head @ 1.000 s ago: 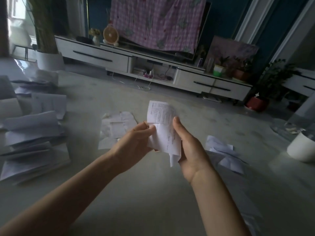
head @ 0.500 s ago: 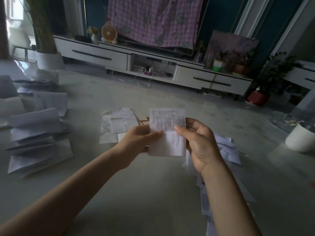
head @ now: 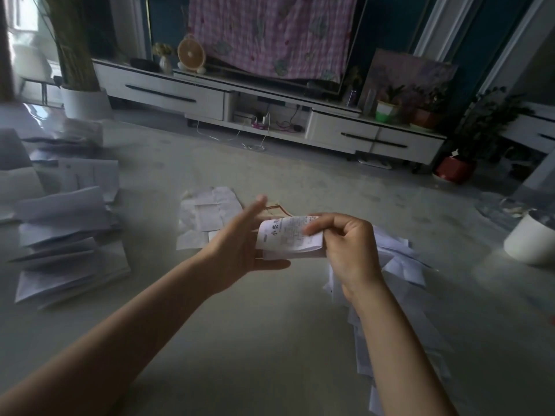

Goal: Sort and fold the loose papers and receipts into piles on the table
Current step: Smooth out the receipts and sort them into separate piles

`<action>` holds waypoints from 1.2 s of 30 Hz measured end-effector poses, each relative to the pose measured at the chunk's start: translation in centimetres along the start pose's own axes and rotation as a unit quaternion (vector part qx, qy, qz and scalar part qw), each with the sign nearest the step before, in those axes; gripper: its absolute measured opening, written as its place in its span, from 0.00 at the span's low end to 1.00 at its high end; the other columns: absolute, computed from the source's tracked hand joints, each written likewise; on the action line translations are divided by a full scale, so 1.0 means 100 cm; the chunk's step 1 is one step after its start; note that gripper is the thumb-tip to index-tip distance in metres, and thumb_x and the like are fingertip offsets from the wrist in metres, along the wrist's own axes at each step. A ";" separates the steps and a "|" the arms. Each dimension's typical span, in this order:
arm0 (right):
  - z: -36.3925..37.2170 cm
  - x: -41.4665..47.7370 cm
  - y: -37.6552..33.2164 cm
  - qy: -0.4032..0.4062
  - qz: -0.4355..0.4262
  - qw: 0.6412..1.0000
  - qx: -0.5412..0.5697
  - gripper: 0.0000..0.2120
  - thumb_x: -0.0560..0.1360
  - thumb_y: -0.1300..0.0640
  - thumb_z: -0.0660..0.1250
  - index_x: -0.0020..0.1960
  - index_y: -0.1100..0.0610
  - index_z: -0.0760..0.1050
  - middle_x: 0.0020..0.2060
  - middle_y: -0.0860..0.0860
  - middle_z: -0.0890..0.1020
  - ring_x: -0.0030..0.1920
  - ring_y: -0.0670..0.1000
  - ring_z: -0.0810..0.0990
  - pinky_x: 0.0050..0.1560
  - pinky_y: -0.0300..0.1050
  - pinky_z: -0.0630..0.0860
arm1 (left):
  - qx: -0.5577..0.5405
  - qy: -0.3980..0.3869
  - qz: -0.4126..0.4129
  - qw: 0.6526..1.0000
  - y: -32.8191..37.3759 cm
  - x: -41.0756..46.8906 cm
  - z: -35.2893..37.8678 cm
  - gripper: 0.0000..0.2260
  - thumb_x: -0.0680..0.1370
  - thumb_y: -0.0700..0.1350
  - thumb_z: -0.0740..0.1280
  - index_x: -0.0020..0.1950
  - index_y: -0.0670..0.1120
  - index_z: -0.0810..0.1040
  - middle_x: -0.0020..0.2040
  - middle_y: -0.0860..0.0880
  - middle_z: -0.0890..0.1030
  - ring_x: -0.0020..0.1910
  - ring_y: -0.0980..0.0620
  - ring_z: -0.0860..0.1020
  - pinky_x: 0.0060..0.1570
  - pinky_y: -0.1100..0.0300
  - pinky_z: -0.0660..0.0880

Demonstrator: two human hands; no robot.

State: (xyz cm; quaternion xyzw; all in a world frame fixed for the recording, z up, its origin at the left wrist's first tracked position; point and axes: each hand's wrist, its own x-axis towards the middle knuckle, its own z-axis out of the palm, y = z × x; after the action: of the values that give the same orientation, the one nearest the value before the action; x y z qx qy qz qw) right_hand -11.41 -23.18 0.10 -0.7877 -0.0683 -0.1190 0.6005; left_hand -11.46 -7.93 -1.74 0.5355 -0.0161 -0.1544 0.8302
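A folded receipt [head: 289, 237], printed side up, is held in the air above the table [head: 270, 340], between a person's two hands. The right hand [head: 345, 247] pinches its right end, thumb on top and fingers curled beneath. The left hand [head: 240, 241] lies flat-fingered against its left edge, fingers straight, thumb under the fold. Just beyond the hands, a small pile [head: 207, 217] of flattened slips lies on the table. Loose papers [head: 396, 256] are strewn under and behind the right wrist. Larger folded sheets [head: 66, 235] are stacked at far left. A white pot [head: 531, 238] stands at the right edge. Behind, a pink checked cloth [head: 270, 31] hangs above a white TV stand [head: 270, 115].
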 end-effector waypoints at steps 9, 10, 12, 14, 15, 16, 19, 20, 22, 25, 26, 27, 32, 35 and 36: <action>0.003 0.001 0.010 -0.082 0.070 0.994 0.007 0.06 0.73 0.62 0.68 0.45 0.52 0.73 0.41 0.52 0.81 0.35 0.48 0.80 0.30 0.37 0.77 | 0.106 0.108 0.110 0.982 -0.008 0.001 0.003 0.04 0.75 0.34 0.66 0.46 0.43 0.77 0.43 0.44 0.80 0.37 0.51 0.81 0.33 0.59 0.80; 0.003 0.000 0.012 -0.069 0.062 0.996 -0.002 0.07 0.72 0.64 0.70 0.44 0.54 0.74 0.38 0.52 0.82 0.32 0.48 0.80 0.29 0.36 0.76 | 0.111 0.109 0.114 0.981 -0.009 0.001 0.003 0.05 0.74 0.33 0.66 0.45 0.42 0.76 0.42 0.45 0.80 0.35 0.53 0.81 0.33 0.60 0.80; 0.003 0.001 0.013 -0.030 0.043 0.998 -0.021 0.07 0.71 0.64 0.71 0.39 0.56 0.75 0.33 0.53 0.82 0.27 0.48 0.80 0.28 0.37 0.75 | 0.104 0.118 0.116 0.981 -0.009 0.001 0.003 0.05 0.74 0.32 0.66 0.44 0.41 0.76 0.39 0.44 0.79 0.32 0.54 0.81 0.32 0.61 0.80; 0.001 0.002 0.011 -0.006 0.029 0.999 -0.032 0.05 0.71 0.63 0.71 0.38 0.57 0.77 0.30 0.54 0.82 0.26 0.49 0.81 0.30 0.40 0.78 | 0.083 0.124 0.116 0.982 -0.010 0.002 0.004 0.04 0.74 0.32 0.66 0.43 0.40 0.76 0.38 0.45 0.80 0.31 0.55 0.81 0.31 0.62 0.79; -0.001 0.002 0.010 -0.003 0.028 0.999 -0.034 0.05 0.73 0.62 0.70 0.38 0.58 0.78 0.29 0.54 0.82 0.26 0.50 0.81 0.32 0.43 0.79 | 0.074 0.124 0.114 0.983 -0.009 0.002 0.004 0.04 0.74 0.32 0.66 0.43 0.40 0.76 0.37 0.45 0.80 0.31 0.55 0.81 0.31 0.63 0.79; -0.002 0.003 0.007 -0.011 0.030 0.999 -0.038 0.05 0.74 0.62 0.68 0.40 0.59 0.80 0.30 0.55 0.82 0.27 0.51 0.81 0.34 0.44 0.80 | 0.070 0.126 0.115 0.983 -0.009 0.002 0.004 0.04 0.74 0.32 0.66 0.43 0.40 0.76 0.37 0.46 0.80 0.31 0.55 0.81 0.31 0.63 0.78; -0.012 0.004 0.003 -0.045 0.035 0.995 -0.081 0.05 0.75 0.62 0.66 0.46 0.61 0.81 0.32 0.54 0.82 0.28 0.50 0.80 0.33 0.38 0.79 | 0.069 0.104 0.110 0.986 -0.007 0.001 0.003 0.03 0.73 0.33 0.66 0.44 0.39 0.76 0.38 0.45 0.82 0.33 0.52 0.82 0.32 0.63 0.79; -0.017 0.005 0.002 -0.044 0.025 0.994 -0.101 0.04 0.75 0.62 0.67 0.45 0.61 0.81 0.30 0.53 0.81 0.27 0.48 0.79 0.30 0.36 0.77 | 0.062 0.090 0.108 0.988 -0.008 0.000 0.003 0.03 0.73 0.33 0.66 0.44 0.38 0.76 0.39 0.44 0.82 0.34 0.50 0.82 0.33 0.62 0.79; -0.034 0.014 -0.002 -0.001 0.007 0.992 -0.124 0.05 0.73 0.62 0.68 0.39 0.59 0.79 0.25 0.50 0.79 0.23 0.44 0.76 0.26 0.34 0.74 | 0.050 0.078 0.102 0.990 -0.008 0.001 0.002 0.03 0.73 0.32 0.66 0.44 0.38 0.76 0.38 0.42 0.83 0.33 0.47 0.83 0.33 0.61 0.80; -0.081 0.032 -0.007 0.121 0.046 0.989 -0.065 0.05 0.73 0.64 0.69 0.38 0.60 0.75 0.26 0.52 0.77 0.18 0.41 0.74 0.22 0.32 0.72 | 0.057 0.092 0.086 0.990 -0.006 0.005 0.000 0.04 0.73 0.33 0.66 0.45 0.40 0.77 0.40 0.43 0.84 0.33 0.49 0.83 0.35 0.61 0.81; -0.099 0.035 -0.006 0.153 0.066 0.985 -0.044 0.07 0.73 0.64 0.68 0.38 0.59 0.73 0.27 0.54 0.76 0.18 0.41 0.74 0.21 0.32 0.71 | 0.068 0.095 0.080 0.990 -0.007 0.006 -0.002 0.05 0.72 0.33 0.66 0.46 0.40 0.77 0.41 0.43 0.84 0.34 0.50 0.83 0.35 0.60 0.81; -0.118 0.037 0.000 0.179 0.088 0.979 -0.031 0.08 0.74 0.64 0.67 0.37 0.58 0.73 0.27 0.54 0.77 0.17 0.41 0.73 0.20 0.31 0.70 | 0.080 0.091 0.075 0.990 -0.008 0.007 -0.002 0.05 0.72 0.34 0.66 0.47 0.41 0.78 0.42 0.43 0.84 0.35 0.50 0.83 0.36 0.60 0.80; -0.189 0.026 0.071 0.319 0.225 0.921 -0.010 0.07 0.74 0.65 0.66 0.37 0.62 0.74 0.12 0.48 0.70 0.13 0.41 0.68 0.15 0.30 0.64 | 0.163 0.067 0.092 0.980 -0.020 0.008 -0.003 0.05 0.75 0.33 0.64 0.48 0.40 0.78 0.44 0.45 0.84 0.41 0.48 0.83 0.38 0.57 0.80; -0.215 0.012 0.117 0.323 0.278 0.884 -0.193 0.11 0.72 0.61 0.69 0.34 0.66 0.77 0.14 0.50 0.71 0.20 0.50 0.71 0.27 0.39 0.72 | 0.238 0.055 0.149 0.958 -0.028 0.011 0.006 0.07 0.72 0.33 0.68 0.45 0.43 0.79 0.40 0.49 0.84 0.39 0.55 0.81 0.39 0.63 0.78; -0.219 0.009 0.123 0.310 0.278 0.876 -0.244 0.11 0.72 0.59 0.69 0.35 0.66 0.79 0.20 0.55 0.74 0.26 0.52 0.74 0.34 0.44 0.74 | 0.287 0.052 0.181 0.939 -0.030 0.013 0.011 0.08 0.70 0.35 0.69 0.44 0.46 0.79 0.39 0.50 0.84 0.39 0.59 0.80 0.40 0.66 0.77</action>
State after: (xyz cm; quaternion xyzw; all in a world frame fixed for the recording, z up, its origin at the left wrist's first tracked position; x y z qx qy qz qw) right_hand -9.80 -47.55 -5.59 -0.8186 0.3740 -0.1982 0.3884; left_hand -11.17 -10.33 -4.12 0.7466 -0.1126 0.0377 0.6546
